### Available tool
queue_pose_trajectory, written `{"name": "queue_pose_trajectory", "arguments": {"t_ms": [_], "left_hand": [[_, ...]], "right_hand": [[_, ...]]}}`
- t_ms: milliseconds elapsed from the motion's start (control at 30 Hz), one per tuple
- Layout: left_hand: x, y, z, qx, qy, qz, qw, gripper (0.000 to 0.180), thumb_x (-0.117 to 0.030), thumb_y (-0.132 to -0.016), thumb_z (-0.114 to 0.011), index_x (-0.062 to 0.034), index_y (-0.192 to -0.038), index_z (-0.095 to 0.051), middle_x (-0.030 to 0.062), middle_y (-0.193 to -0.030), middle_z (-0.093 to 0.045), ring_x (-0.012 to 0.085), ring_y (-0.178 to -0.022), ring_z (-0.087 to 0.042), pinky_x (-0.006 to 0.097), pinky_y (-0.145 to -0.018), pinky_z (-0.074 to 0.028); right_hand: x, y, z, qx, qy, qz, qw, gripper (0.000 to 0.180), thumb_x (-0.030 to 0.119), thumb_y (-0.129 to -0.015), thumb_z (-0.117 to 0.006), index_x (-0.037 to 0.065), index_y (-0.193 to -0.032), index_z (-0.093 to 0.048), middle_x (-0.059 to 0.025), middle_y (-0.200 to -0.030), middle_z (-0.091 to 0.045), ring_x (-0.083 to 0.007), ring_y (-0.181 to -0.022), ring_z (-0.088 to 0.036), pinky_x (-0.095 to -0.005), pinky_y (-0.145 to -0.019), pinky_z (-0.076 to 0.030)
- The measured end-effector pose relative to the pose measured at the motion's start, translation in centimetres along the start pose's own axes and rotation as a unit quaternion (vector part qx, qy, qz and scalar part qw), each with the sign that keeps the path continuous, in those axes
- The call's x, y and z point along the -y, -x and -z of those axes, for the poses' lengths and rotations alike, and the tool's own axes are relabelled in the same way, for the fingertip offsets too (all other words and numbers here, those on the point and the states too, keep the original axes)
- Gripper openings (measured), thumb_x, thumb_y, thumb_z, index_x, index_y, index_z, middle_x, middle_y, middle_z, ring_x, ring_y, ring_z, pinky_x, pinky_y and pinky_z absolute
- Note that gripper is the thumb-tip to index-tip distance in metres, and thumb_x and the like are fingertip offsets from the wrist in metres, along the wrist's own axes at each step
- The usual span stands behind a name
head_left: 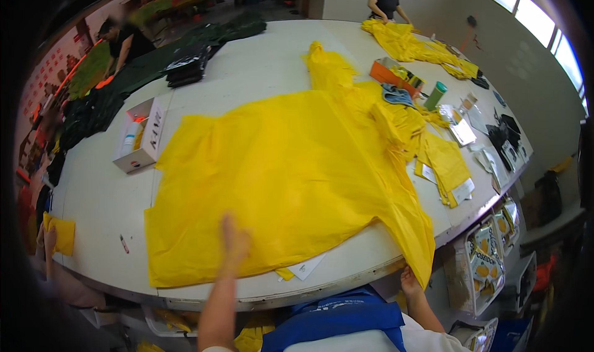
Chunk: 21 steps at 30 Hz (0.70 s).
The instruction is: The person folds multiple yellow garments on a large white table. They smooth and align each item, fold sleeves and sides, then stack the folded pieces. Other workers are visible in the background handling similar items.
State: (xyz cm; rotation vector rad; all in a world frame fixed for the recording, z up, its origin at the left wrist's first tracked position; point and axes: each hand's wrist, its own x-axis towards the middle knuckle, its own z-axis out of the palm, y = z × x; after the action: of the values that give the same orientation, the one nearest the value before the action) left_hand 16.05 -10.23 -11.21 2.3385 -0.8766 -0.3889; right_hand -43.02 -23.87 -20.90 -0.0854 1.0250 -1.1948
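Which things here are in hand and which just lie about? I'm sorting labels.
In hand: yellow garment, left hand flat on it, right hand at its hanging corner.

Lying about: white box, green bottle, orange tray, folded yellow pieces.

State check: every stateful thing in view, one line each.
yellow raincoat: spread flat, one end hanging over the table edge
left hand: open, palm down on the raincoat
right hand: at the hanging end below the table edge, grip unclear
cardboard box: open
green bottle: upright
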Motion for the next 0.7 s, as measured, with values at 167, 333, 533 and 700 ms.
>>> {"name": "queue_pose_trajectory", "arguments": {"t_ms": [167,333,533,700], "left_hand": [[-22.1,5.2,-15.7,0.240,0.049,-0.444,0.862,0.073,-0.026,-0.080,-0.064,-0.0030,-0.141,-0.032,0.0230,-0.145,-0.033,0.0377,-0.135,-0.030,0.042,-0.112,-0.025],[-25.0,7.7,-22.4,0.383,0.099,-0.291,0.871,0.061,-0.044,-0.085,-0.057,-0.0082,-0.133,-0.049,0.0187,-0.135,-0.049,0.0359,-0.126,-0.043,0.039,-0.106,-0.033],[-25.1,8.8,-24.9,0.328,0.008,-0.041,0.944,0.062,-0.054,-0.087,-0.051,-0.0110,-0.131,-0.052,0.0151,-0.136,-0.049,0.0352,-0.128,-0.041,0.038,-0.106,-0.032],[-23.9,9.2,-27.1,0.262,0.035,-0.025,0.964,0.064,-0.055,-0.087,-0.052,-0.0108,-0.134,-0.049,0.0137,-0.141,-0.045,0.0340,-0.132,-0.035,0.038,-0.108,-0.029]], "right_hand": [[5.8,3.3,-15.1,0.108,0.199,0.246,0.942,0.046,0.034,-0.094,-0.054,0.009,-0.131,-0.047,-0.0086,-0.128,-0.056,-0.0192,-0.115,-0.054,-0.0352,-0.096,-0.044],[1.0,7.4,-31.6,0.492,0.821,0.109,0.268,0.036,0.028,-0.094,-0.047,0.007,-0.122,-0.055,-0.0140,-0.121,-0.059,-0.0274,-0.109,-0.057,-0.0371,-0.091,-0.045],[5.0,-8.5,-40.2,0.367,0.667,0.399,0.512,0.030,0.018,-0.088,-0.059,0.001,-0.112,-0.056,-0.0199,-0.111,-0.060,-0.0361,-0.103,-0.057,-0.0415,-0.088,-0.046],[1.7,-21.2,-45.5,0.194,0.797,0.423,0.385,0.085,0.018,-0.074,-0.074,0.006,-0.143,-0.027,-0.0321,-0.115,-0.050,-0.0437,-0.110,-0.051,-0.0422,-0.095,-0.043]]}}
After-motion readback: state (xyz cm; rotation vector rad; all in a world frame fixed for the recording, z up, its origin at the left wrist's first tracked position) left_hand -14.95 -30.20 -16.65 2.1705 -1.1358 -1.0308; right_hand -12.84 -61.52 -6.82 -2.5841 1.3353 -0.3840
